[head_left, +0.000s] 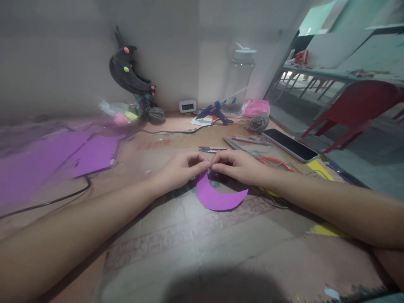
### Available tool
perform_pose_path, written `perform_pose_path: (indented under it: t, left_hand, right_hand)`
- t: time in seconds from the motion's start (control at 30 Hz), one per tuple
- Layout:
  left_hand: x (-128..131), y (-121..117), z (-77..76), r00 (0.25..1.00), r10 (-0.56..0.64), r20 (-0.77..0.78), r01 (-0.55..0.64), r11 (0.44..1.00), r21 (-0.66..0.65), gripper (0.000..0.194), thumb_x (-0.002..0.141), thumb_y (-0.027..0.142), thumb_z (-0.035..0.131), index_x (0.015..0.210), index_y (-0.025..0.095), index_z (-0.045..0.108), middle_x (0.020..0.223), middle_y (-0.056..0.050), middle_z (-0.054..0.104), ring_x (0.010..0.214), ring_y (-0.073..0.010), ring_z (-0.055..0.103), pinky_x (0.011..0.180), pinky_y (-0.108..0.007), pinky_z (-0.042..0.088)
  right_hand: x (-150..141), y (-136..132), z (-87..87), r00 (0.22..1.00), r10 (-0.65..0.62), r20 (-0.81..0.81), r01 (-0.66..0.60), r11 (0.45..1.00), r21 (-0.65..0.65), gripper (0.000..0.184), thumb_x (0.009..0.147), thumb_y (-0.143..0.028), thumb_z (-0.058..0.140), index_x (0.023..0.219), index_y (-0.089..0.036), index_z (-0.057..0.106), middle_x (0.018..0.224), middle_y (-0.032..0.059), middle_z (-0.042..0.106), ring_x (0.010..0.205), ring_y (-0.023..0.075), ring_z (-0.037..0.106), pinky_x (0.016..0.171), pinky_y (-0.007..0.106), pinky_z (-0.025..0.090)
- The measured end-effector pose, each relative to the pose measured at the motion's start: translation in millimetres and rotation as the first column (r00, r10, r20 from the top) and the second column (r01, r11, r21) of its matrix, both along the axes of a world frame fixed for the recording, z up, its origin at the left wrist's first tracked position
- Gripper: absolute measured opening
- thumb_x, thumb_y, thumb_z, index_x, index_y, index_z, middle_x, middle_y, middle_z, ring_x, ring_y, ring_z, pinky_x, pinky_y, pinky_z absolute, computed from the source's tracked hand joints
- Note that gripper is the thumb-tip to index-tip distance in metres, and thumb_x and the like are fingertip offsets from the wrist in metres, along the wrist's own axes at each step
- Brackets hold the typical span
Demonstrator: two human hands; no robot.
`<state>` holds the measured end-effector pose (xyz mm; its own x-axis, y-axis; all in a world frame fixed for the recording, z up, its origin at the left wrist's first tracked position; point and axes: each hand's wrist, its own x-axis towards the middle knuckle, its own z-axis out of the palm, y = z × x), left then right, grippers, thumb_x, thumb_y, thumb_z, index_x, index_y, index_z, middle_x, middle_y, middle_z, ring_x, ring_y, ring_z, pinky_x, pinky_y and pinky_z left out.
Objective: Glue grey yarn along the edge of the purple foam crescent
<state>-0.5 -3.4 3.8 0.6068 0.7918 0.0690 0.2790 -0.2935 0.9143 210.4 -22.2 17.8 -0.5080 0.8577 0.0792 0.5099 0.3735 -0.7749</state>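
Observation:
A purple paper crescent (217, 200) hangs from my fingertips just over the table, its curved belly toward me and its free point toward the right. My left hand (181, 170) pinches its upper tip between thumb and fingers. Right against it, my right hand (238, 166) is closed in a pinch at the same tip; the fingers hide the exact spot. Beyond the hands lie small scissors or tweezers (211, 149). Orange-handled scissors (274, 162) rest partly behind my right forearm.
Purple sheets (94, 155) and a black cable (50, 204) lie at left. Along the wall stand a dark crescent ornament (126, 73), a clock (187, 106), a blue glue gun (214, 112), a clear bottle (240, 78) and grey yarn (259, 123). A phone (290, 145) lies at right.

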Motion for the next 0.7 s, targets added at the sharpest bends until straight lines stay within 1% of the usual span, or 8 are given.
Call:
perform_pose_path:
  t: [0.1,0.23,0.37,0.5,0.7]
  left_hand:
    - [-0.5,1.7,-2.1,1.000,0.005,0.015,-0.005,1.000,0.004,0.036,0.089,0.052,0.056,0.085,0.017,0.062,0.067,0.002,0.051,0.056,-0.0090,0.045,0.050,-0.022,0.033]
    - [-1.3,4.2,-4.3,0.999,0.013,0.038,-0.014,1.000,0.021,0.040,0.091,0.054,0.051,0.086,0.016,0.063,0.066,0.002,0.052,0.057,-0.0095,0.046,0.052,-0.022,0.035]
    - [-0.6,4.0,-4.1,0.999,0.008,0.037,-0.009,1.000,0.026,0.037,0.089,0.052,0.057,0.090,0.016,0.065,0.071,0.002,0.055,0.059,-0.0092,0.047,0.053,-0.021,0.037]
    - [0.7,3.6,-3.1,0.999,-0.008,0.051,0.008,1.000,-0.003,0.032,0.089,0.047,0.058,0.089,0.016,0.065,0.070,0.002,0.054,0.060,-0.0093,0.046,0.054,-0.022,0.036]
    - [0.9,5.3,-3.6,0.997,-0.024,0.070,0.027,0.999,-0.044,0.027,0.088,0.043,0.057,0.086,0.017,0.064,0.067,0.002,0.053,0.058,-0.0097,0.044,0.054,-0.022,0.034]
  right_hand:
    - [-0.2,-0.3,1.1,1.000,-0.008,-0.009,0.008,1.000,-0.006,0.020,0.090,-0.036,0.055,0.087,-0.017,0.061,0.073,0.0009,0.062,0.064,0.0114,0.055,0.061,0.025,0.043]
    - [0.0,-0.3,0.3,0.998,-0.041,-0.058,0.040,0.999,-0.015,0.021,0.090,-0.037,0.054,0.086,-0.018,0.058,0.067,-0.0023,0.054,0.058,0.0097,0.048,0.056,0.023,0.038]
    - [0.7,-1.5,-1.0,0.991,-0.096,-0.097,0.093,0.995,-0.036,0.024,0.091,-0.042,0.054,0.088,-0.018,0.057,0.061,-0.0053,0.047,0.051,0.0084,0.043,0.050,0.023,0.032]
    - [0.5,-2.4,-1.4,0.978,-0.129,-0.161,0.127,0.992,-0.024,0.024,0.091,-0.041,0.055,0.087,-0.018,0.057,0.059,-0.0057,0.048,0.049,0.0079,0.043,0.049,0.023,0.033]
    - [-0.7,-1.9,-2.0,0.970,-0.119,-0.211,0.107,0.992,-0.070,0.022,0.089,-0.040,0.057,0.091,-0.018,0.056,0.058,-0.0057,0.051,0.048,0.0084,0.047,0.048,0.023,0.034]
